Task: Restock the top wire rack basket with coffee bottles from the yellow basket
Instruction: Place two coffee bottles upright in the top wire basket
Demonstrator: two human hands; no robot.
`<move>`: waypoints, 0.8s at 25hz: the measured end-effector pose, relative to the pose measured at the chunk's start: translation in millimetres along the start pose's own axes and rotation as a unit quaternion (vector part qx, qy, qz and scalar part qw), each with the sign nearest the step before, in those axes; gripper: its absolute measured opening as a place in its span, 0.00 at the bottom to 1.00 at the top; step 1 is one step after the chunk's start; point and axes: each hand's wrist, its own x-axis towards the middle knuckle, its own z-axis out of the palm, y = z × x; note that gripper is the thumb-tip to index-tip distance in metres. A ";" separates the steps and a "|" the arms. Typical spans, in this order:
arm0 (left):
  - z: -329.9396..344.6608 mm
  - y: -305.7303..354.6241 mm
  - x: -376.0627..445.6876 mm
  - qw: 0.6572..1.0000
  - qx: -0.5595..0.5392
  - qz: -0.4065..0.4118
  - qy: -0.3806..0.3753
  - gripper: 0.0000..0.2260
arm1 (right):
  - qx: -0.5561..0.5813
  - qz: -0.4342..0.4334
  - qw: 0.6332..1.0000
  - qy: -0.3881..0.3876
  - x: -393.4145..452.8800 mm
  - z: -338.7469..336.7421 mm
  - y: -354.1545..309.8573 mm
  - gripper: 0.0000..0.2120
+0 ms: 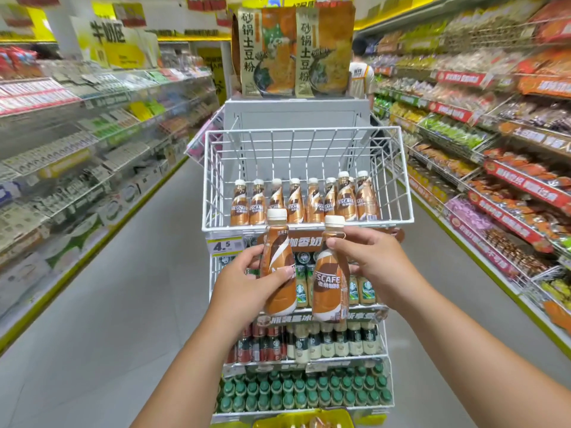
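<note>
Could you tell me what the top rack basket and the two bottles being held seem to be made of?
Top rack basket: white-coated metal wire, judging by its thin rigid grid. Left-hand bottle and right-hand bottle: probably plastic, with glossy printed sleeves and white caps.

Bright, even overhead store light; shelves bow and blur toward 3 and 9 o'clock; centre sharp.

Row of bottles [304,202] in top wire basket [398,180], two held bottles before it, lower tiers [309,341] beneath, yellow basket [352,420] below
</note>
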 end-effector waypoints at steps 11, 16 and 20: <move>64.2 41.3 118.7 0.995 0.058 0.027 0.075 0.25 | -0.034 -0.023 0.997 -0.060 148.6 -47.1 -28.8 0.13; 77.1 39.9 188.7 0.995 0.082 0.026 0.058 0.23 | -0.051 -0.022 0.998 -0.033 201.3 -45.6 -37.1 0.03; 87.9 29.9 239.3 0.992 0.118 0.016 0.035 0.25 | -0.084 -0.010 0.996 -0.001 241.7 -36.9 -28.5 0.06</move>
